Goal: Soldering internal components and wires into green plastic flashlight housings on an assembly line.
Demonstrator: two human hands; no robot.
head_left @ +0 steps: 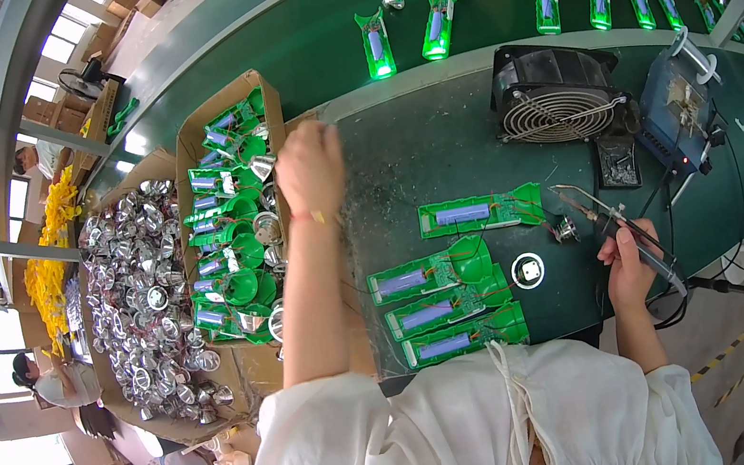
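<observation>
My left hand (309,172) hangs over the right edge of a cardboard box (272,103), right beside a silver cone-shaped reflector (262,167). Its fingers are partly hidden and smeared, so whether it grips the reflector is unclear. My right hand (628,260) is closed round the handle of a soldering iron (641,248). Left of the iron, a green casing (522,204) with a blue cell and circuit board lies wired to a small silver lamp head (565,229). Several similar casings (432,315) lie nearer me, beside a round white-rimmed lamp head (527,271).
Several green casings fill the box; a larger carton of silver reflectors (146,295) stands left of it. A black fan (558,94) and a blue soldering station (677,115) stand at the back right. Lit casings (378,49) line the green belt (303,26) beyond.
</observation>
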